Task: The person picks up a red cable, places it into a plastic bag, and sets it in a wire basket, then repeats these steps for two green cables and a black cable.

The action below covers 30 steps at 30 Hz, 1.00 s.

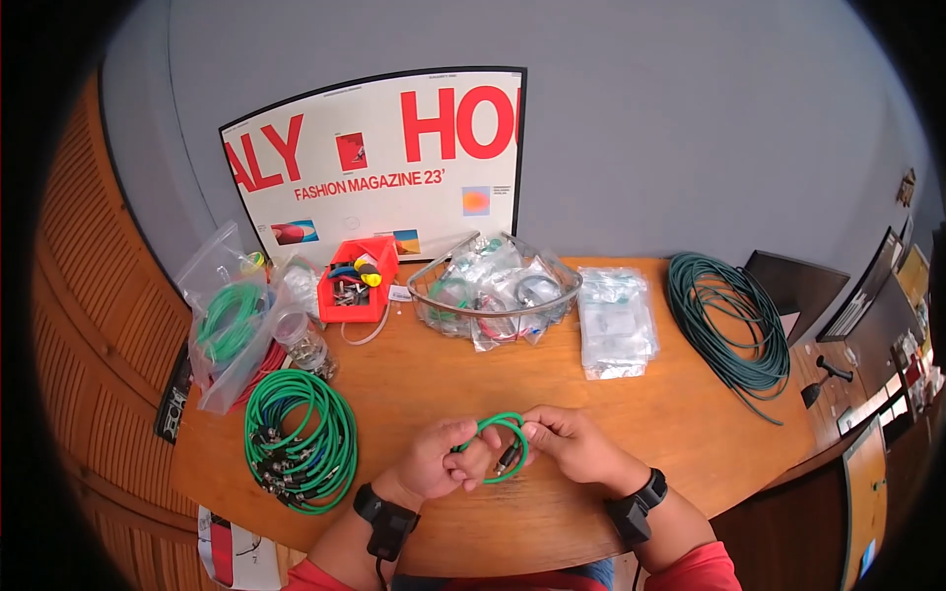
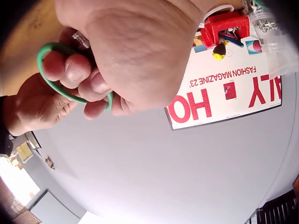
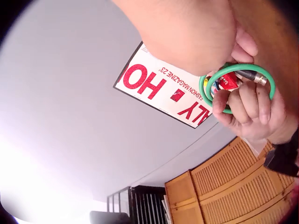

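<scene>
A short green cable is bent into a small loop above the front of the table. My left hand grips the loop's left side with curled fingers. On the right side, my right hand pinches it between thumb and fingers. A black connector with a metal tip shows inside the loop in the right wrist view. The left wrist view has the green cable passing round the left fingers, with part of it hidden behind the hand. To the left lies a stack of coiled green cables with similar connectors.
Behind the hands stand a wire basket of bagged parts and a red bin. Plastic packets and a dark green cable coil lie to the right. A clear bag and a jar stand left.
</scene>
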Motion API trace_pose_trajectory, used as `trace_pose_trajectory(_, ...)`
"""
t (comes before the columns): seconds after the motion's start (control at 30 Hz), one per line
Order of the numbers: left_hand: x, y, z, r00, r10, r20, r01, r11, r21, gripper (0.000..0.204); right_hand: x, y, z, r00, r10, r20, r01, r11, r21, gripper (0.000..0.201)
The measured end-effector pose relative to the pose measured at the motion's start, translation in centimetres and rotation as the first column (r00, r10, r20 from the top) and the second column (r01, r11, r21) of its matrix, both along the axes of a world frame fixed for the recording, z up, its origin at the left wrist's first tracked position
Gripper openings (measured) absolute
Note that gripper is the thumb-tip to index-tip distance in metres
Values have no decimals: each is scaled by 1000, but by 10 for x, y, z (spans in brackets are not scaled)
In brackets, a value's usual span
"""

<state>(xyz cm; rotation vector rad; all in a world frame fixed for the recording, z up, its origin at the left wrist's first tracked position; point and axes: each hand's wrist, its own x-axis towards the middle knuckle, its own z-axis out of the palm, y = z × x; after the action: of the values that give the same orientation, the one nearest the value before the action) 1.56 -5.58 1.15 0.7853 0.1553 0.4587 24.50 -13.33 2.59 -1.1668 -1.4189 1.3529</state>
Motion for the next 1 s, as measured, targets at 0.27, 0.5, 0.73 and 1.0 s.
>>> trace_pose_trajectory(0.27, 4, -3, 4, 971, 213, -113, -190, 964, 184, 39, -8, 4, -11, 933, -55, -357, -17, 980, -196, 22)
trace_pose_trajectory(0.5, 16, -3, -2, 845, 476, -242, -298, 796, 526, 33, -12, 1, -19, 983, -163, 82, 169, 982, -84, 17)
trace_pose_trajectory(0.73, 16, -4, 5, 662, 728, -179, -27, 262, 965, 25, -6, 1, -7, 838, -330, 435, 246, 940, 238, 16)
trace_pose_trajectory(1.0, 12, 4, 0, 542, 703, -460, -27, 562, 827, 33, -11, 2, -6, 866, -334, 371, 246, 932, 266, 19)
